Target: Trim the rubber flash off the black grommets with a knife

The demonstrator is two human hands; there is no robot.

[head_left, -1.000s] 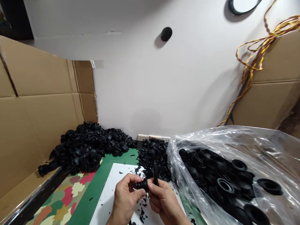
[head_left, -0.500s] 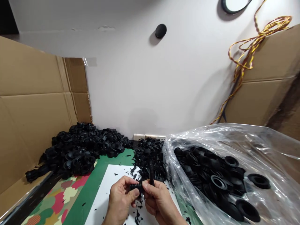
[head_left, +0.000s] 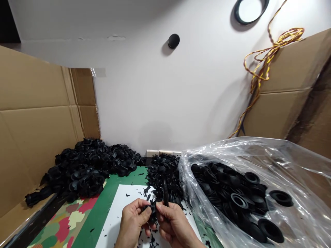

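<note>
My left hand [head_left: 132, 220] is closed, its thumb and fingers pinching a small black rubber part [head_left: 153, 215] in front of me. Against the part's right side, my right hand [head_left: 174, 222] presses its thumb and fingertips. A slim black tool [head_left: 165, 193] rises upright out of that same right fist; its kind is hard to make out. Fingers cover much of the rubber part. Under both hands lies a white sheet [head_left: 111, 220] strewn with black scraps.
At the left is a heap of black rubber pieces [head_left: 88, 168] beside a cardboard wall [head_left: 38, 137]. Shredded black trimmings [head_left: 162, 168] are piled behind my hands. A clear plastic bag [head_left: 186, 172] of round ribbed rubber parts [head_left: 232, 186] lies right. Twisted wire [head_left: 261, 69] hangs above.
The rubber part has turned between my fingers from lying level to a more tilted position. Both hands keep nearly the same place. The whole view has shifted slightly.
</note>
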